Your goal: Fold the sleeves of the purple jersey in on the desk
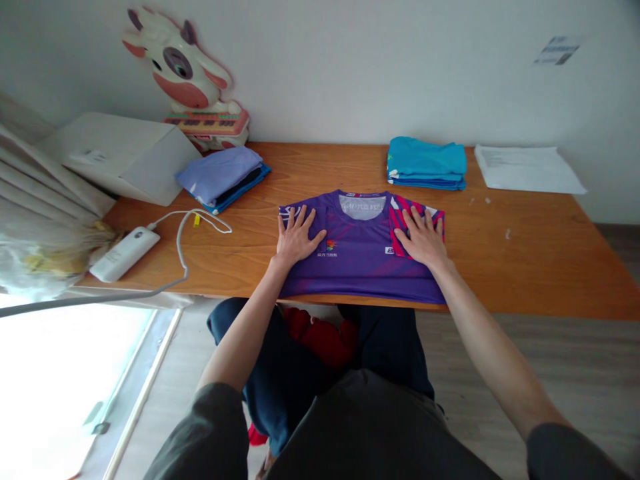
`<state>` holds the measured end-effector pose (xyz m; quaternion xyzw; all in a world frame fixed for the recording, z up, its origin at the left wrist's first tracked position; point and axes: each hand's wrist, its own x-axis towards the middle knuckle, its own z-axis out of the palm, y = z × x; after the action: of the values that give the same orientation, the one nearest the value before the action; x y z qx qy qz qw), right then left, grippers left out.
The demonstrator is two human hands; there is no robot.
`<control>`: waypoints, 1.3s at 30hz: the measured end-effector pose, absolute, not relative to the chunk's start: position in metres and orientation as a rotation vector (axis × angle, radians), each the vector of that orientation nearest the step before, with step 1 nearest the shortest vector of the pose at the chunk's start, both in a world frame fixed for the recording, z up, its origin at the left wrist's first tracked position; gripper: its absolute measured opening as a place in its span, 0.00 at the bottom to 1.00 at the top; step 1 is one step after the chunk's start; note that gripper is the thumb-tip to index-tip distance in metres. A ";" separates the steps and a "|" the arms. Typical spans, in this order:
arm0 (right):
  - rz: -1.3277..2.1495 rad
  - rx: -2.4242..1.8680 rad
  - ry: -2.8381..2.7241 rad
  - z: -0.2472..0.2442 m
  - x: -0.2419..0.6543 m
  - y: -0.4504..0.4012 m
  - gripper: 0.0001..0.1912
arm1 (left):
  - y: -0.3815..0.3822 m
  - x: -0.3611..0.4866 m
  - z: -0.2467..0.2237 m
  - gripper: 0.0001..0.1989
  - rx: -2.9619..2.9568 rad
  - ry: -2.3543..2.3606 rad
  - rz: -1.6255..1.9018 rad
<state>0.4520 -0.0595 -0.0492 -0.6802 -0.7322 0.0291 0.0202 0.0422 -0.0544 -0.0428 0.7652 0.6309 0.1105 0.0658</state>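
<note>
On the far left of the long wooden table (525, 267) a white power brick with its looped cord (125, 253) lies out of the way. The left hand (296, 237) presses flat, fingers spread, on the folded purple sports jersey (357, 263) at the near edge; the right hand (423, 239) does likewise on the tucked pink sleeve, seemingly pinning the fold. Behind sits a folded turquoise shirt stack (427, 163).

Purple jersey (357, 257) (pink-striped sleeve); turquoise stack (427, 163); lavender-blue pile (223, 175); orange-brown table (525, 247).
</note>
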 end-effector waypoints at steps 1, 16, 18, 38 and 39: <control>0.085 -2.118 -2.274 -0.049 0.452 -0.060 0.47 | -0.055 0.042 -0.043 0.44 2.309 1.899 0.336; 0.091 -2.148 -2.300 -0.044 0.448 -0.059 0.45 | -0.056 0.044 -0.039 0.45 2.296 1.902 0.316; 0.125 -2.139 -2.286 -0.043 0.448 -0.060 0.46 | -0.057 0.045 -0.038 0.47 2.287 1.919 0.321; 0.164 -2.108 -2.247 -0.043 0.449 -0.060 0.47 | -0.057 0.046 -0.037 0.46 2.266 1.942 0.314; 0.163 -2.102 -2.241 -0.044 0.449 -0.060 0.47 | -0.056 0.046 -0.037 0.46 2.271 1.945 0.314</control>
<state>0.4490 -0.0603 -0.0437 -0.6828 -0.7280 0.0529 0.0322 0.0463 -0.0564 -0.0370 0.7537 0.6454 0.1042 0.0675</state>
